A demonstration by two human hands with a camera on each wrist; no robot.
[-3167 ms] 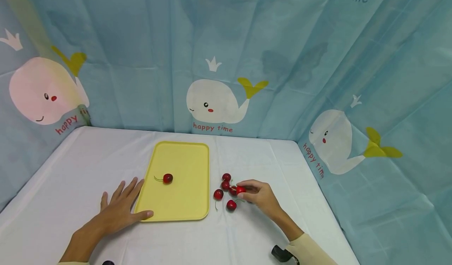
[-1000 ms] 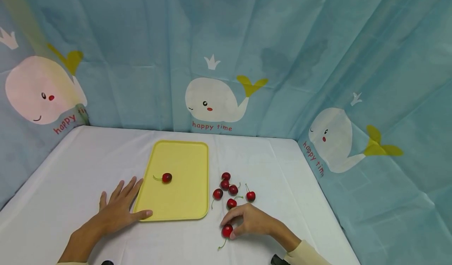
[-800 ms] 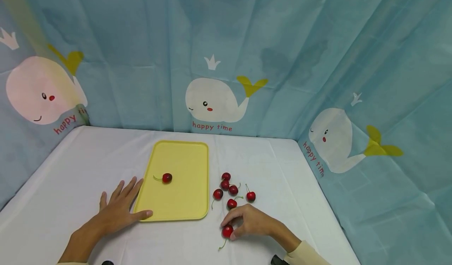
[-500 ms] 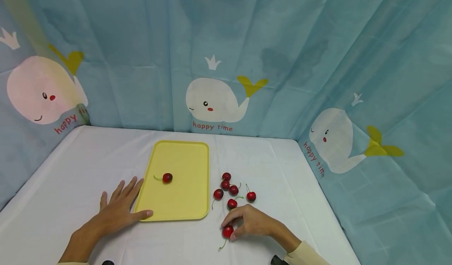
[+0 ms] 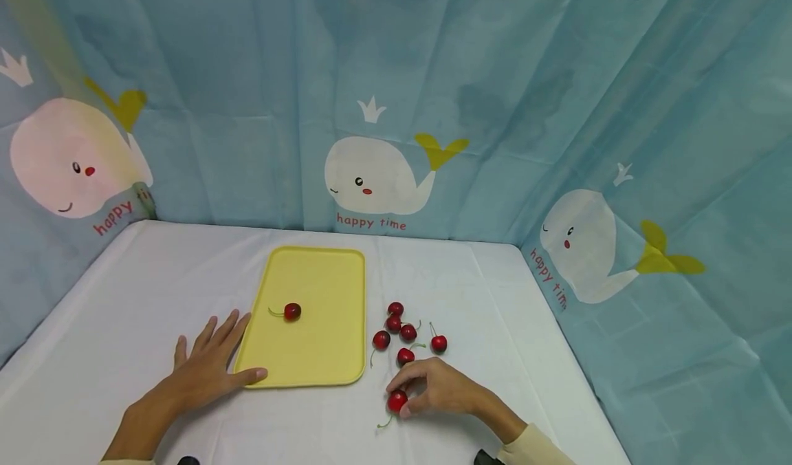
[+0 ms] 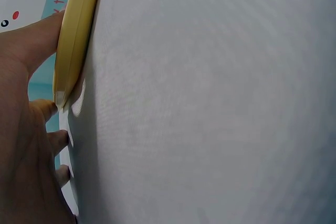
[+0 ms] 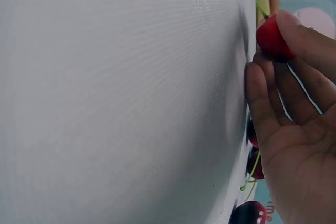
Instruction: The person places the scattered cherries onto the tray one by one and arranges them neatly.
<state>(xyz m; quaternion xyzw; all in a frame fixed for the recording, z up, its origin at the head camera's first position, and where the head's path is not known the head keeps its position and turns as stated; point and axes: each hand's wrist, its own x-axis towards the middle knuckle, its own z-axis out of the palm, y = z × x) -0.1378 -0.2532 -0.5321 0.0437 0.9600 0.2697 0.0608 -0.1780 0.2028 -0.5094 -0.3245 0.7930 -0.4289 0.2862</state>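
Note:
My right hand [image 5: 442, 386] pinches a red cherry [image 5: 397, 402] between thumb and fingers, near the front of the white table. In the right wrist view the held cherry [image 7: 274, 39] shows its green stem pointing up. My left hand [image 5: 207, 369] lies spread at the left side of the yellow tray [image 5: 322, 358], its thumb over the near left corner. The left wrist view has that thumb [image 6: 44, 38] against the tray edge [image 6: 76, 35]. One dark cherry [image 5: 292, 311] with its stem to the left lies on the tray.
Right of the tray, several loose cherries [image 5: 408, 332] lie in a group on the white cloth [image 5: 489, 314], just beyond my right hand. A single cherry [image 5: 438, 344] sits at the group's right. A blue curtain [image 5: 247, 107] with printed whales stands behind the table.
Since the oldest frame, my right hand has left one cherry at the group's right and come nearer with another. Lately that cherry has shifted slightly, its stem swinging left. My left hand has stayed put.

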